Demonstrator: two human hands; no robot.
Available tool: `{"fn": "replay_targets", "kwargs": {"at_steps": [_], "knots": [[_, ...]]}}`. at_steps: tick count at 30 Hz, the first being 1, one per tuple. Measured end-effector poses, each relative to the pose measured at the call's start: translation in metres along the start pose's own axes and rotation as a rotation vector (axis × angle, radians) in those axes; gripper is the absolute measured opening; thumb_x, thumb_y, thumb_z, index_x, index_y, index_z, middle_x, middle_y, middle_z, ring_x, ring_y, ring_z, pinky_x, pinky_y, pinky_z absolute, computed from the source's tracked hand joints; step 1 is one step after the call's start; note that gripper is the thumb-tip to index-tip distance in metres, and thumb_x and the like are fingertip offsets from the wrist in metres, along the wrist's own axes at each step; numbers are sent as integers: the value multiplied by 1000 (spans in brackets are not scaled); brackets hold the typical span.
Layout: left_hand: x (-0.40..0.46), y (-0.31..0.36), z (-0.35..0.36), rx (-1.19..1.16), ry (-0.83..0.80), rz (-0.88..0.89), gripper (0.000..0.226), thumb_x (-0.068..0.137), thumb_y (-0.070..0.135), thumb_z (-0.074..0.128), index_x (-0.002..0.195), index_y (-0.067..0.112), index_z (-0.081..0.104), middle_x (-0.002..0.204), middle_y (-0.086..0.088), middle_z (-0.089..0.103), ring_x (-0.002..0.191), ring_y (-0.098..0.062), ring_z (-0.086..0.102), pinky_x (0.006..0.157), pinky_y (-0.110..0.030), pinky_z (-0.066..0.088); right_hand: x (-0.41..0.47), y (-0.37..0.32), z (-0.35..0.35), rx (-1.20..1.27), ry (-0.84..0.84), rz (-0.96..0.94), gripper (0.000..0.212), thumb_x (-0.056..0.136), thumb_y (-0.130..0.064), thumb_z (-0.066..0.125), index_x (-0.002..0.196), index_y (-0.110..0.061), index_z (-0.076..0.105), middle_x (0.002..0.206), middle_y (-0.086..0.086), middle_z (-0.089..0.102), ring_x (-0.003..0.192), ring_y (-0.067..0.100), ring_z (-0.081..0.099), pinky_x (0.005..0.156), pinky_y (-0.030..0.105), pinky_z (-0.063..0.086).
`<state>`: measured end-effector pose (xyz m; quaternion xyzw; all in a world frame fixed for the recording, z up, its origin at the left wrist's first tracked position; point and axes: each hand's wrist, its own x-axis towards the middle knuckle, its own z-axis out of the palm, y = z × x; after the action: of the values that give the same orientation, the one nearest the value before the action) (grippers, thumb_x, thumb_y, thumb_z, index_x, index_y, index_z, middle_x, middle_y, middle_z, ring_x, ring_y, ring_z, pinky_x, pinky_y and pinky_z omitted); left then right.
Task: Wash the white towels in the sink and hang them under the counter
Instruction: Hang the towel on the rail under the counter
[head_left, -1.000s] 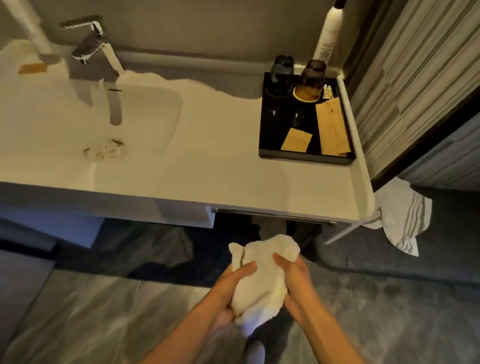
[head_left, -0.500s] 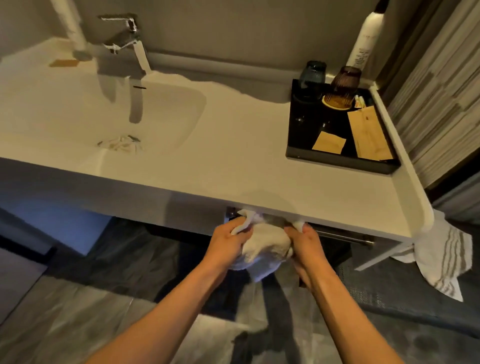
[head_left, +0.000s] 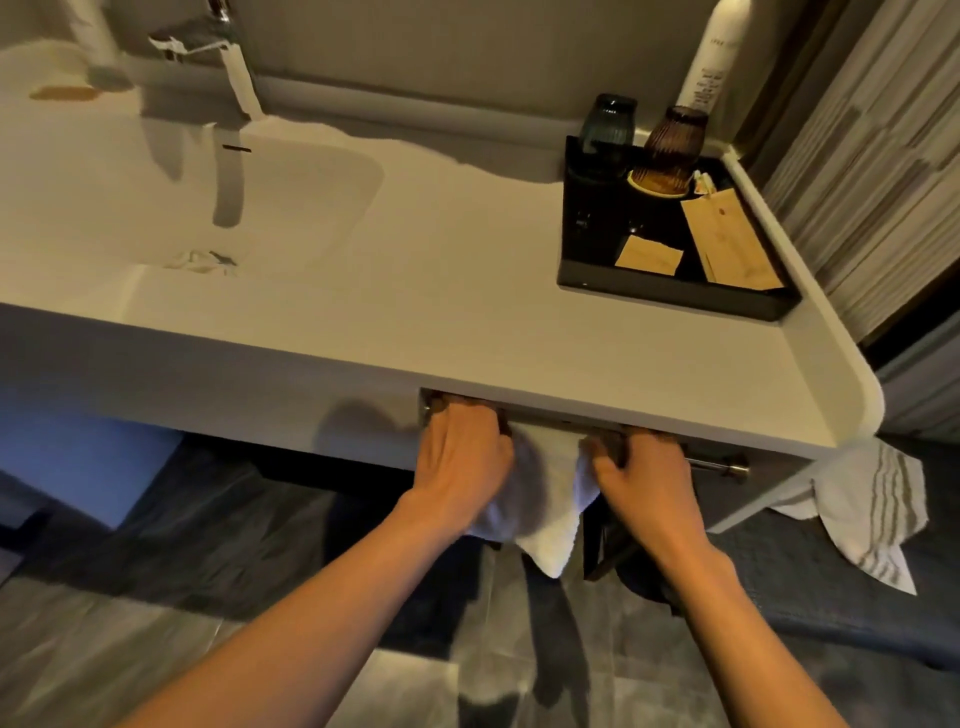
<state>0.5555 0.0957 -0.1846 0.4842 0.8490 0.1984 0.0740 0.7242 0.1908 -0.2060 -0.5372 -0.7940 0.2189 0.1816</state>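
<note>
Hanging now: left hand (head_left: 464, 457) and right hand (head_left: 636, 470) each grip the white towel (head_left: 545, 493) apparently draped over the rail (head_left: 719, 466) under the table (head_left: 441, 312); spreading it flat comes next.

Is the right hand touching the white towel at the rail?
Touching. The head view shows the right hand gripping the white towel at its right edge.

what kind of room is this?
Likely a hotel bathroom: a vanity counter with built-in sink and tap, an amenity tray with tumblers, and a towel going onto the rail underneath.
</note>
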Motion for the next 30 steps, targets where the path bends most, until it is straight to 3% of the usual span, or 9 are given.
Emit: {"fn": "replay_targets", "kwargs": {"at_steps": [2, 3, 6, 8, 11, 16, 22, 26, 30], "knots": [[-8, -5, 2, 296, 25, 137, 21, 84, 26, 63, 98, 14, 72, 101, -12, 68, 92, -36, 63, 72, -40, 45, -8, -1, 3, -416, 43, -121, 28, 90, -40, 59, 93, -15, 72, 89, 13, 72, 82, 40, 63, 72, 44, 50], [-10, -7, 4, 353, 8, 212, 23, 85, 28, 62, 102, 16, 71, 103, -11, 68, 93, -35, 63, 74, -41, 45, -11, -4, 4, -483, 39, -145, 33, 89, -45, 58, 101, -19, 74, 98, 12, 75, 90, 42, 62, 79, 46, 48], [-5, -8, 15, 290, -110, 347, 31, 100, 25, 45, 123, 16, 62, 114, -11, 70, 105, -34, 65, 85, -43, 46, -9, -5, 14, -435, -13, -193, 41, 94, -44, 50, 123, -22, 68, 119, 10, 72, 110, 40, 59, 95, 49, 41], [1, -8, 15, 308, -86, 381, 39, 99, 20, 46, 136, 15, 56, 128, -10, 66, 119, -32, 60, 97, -41, 44, -2, -5, 18, -370, -61, -190, 39, 97, -37, 51, 132, -23, 62, 128, 11, 68, 121, 38, 55, 106, 50, 35], [-2, -9, 9, 454, -75, 352, 52, 91, 17, 51, 143, 16, 49, 126, -9, 67, 120, -30, 60, 98, -39, 44, 3, -10, 22, -344, -86, -222, 39, 98, -34, 50, 135, -26, 59, 127, 12, 68, 121, 36, 57, 108, 46, 34], [0, -15, 6, 652, -152, 257, 38, 94, 15, 49, 131, 13, 60, 117, -5, 71, 110, -26, 65, 81, -34, 47, 7, -16, 23, -394, -123, -323, 44, 96, -35, 52, 139, -30, 52, 124, 5, 69, 112, 31, 63, 103, 42, 41], [6, -24, 8, 737, -92, 273, 65, 94, 14, 54, 152, -1, 27, 155, -16, 36, 143, -32, 33, 113, -35, 32, 10, -7, 29, -453, -99, -342, 47, 89, -29, 57, 136, -26, 58, 117, 6, 73, 106, 33, 67, 101, 44, 42], [7, -29, 17, 734, -106, 248, 72, 95, 13, 53, 154, -4, 16, 159, -21, 26, 147, -36, 24, 118, -37, 23, 11, 0, 36, -453, -31, -364, 55, 79, -30, 40, 128, -21, 66, 108, 8, 75, 99, 33, 69, 97, 47, 47], [1, -20, 2, 629, -214, 167, 79, 89, 19, 59, 154, -1, 18, 158, -21, 26, 146, -37, 26, 112, -37, 33, 9, -14, 31, -466, -106, -292, 48, 85, -26, 50, 131, -19, 63, 122, 10, 70, 114, 33, 63, 109, 47, 38]]}}
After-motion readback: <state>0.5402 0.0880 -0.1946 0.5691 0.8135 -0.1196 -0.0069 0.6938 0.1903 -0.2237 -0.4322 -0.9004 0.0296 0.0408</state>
